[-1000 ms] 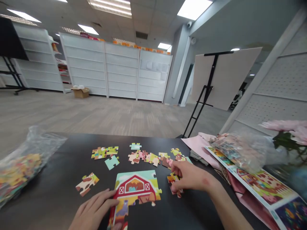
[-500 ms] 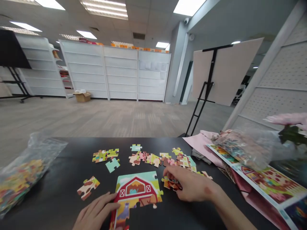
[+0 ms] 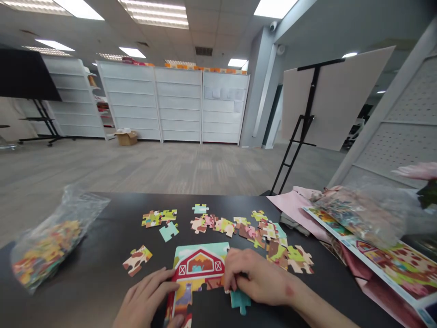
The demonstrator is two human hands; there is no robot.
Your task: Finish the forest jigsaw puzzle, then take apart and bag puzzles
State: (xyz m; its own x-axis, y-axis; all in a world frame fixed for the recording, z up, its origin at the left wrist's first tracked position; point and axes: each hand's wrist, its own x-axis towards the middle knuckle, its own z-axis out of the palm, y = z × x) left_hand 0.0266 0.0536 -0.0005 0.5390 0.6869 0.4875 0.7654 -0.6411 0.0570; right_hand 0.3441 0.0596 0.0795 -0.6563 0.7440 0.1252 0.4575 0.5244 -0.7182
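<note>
A partly joined jigsaw puzzle with a red barn on it lies on the black table in front of me. My left hand rests flat at its left side, fingers stretched out and fingertips touching the edge. At the right edge, my right hand is closed, its fingers curled and pinched. A teal puzzle piece sticks out below those fingers; part of it is hidden by the hand. Loose puzzle pieces lie beyond the right hand, and a brown-and-cream puzzle piece lies alone to the left.
A clear bag of pieces lies at the left of the table. On the right are a pink cloth, printed picture sheets and another plastic bag. Beyond the table stands an easel.
My right hand has moved left and nearer, from a loose piece to the joined puzzle's right edge. A teal piece now shows under it. My left hand stays on the puzzle; the view has shifted slightly.
</note>
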